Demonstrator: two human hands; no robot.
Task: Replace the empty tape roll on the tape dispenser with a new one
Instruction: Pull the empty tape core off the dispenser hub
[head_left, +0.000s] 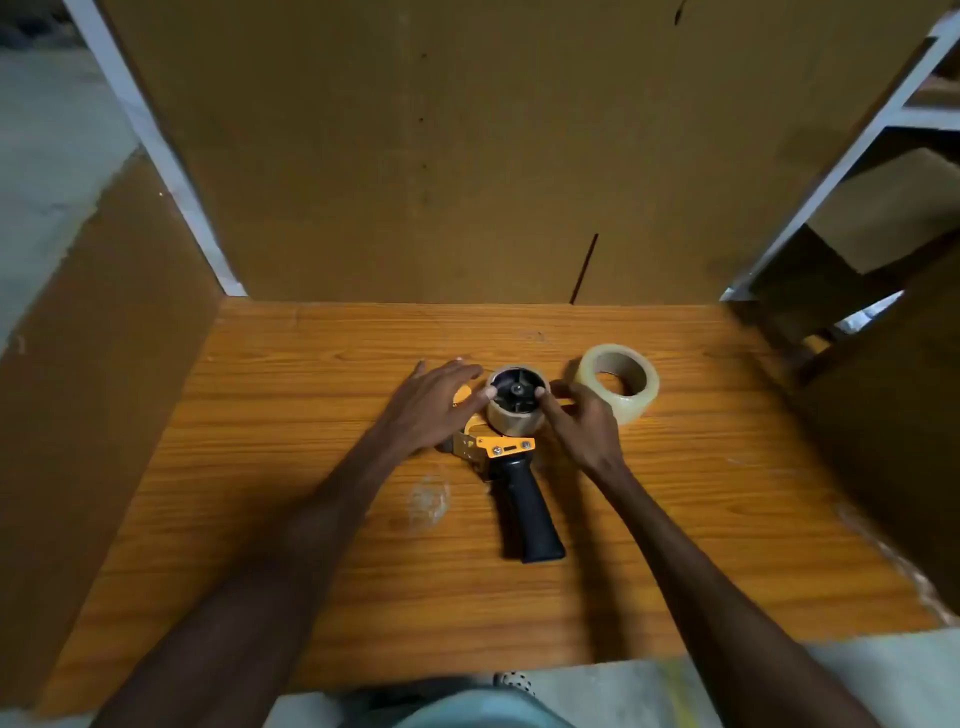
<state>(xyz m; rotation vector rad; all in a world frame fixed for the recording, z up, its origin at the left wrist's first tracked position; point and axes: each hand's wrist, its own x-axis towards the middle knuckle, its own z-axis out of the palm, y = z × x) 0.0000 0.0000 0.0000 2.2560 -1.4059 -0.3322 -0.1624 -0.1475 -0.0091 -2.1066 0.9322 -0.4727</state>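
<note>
Both hands are pinching the empty tape roll (514, 415) at frame centre: left hand (436, 402) and right hand (582, 421) each gripping its rim, on the tape dispenser (511, 467) lying on the wood-grain table (260, 467). Judgement: pulling the cardboard core straight off the black spoked hub, evenly, is avoiding jamming. The new roll (618, 382), glossy and translucent, is lying just right of it.

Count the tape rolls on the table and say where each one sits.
2. The empty tape roll sits on the hub of the tape dispenser, between the left hand and the right hand. The new tape roll lies on the wooden table right of it.
</note>
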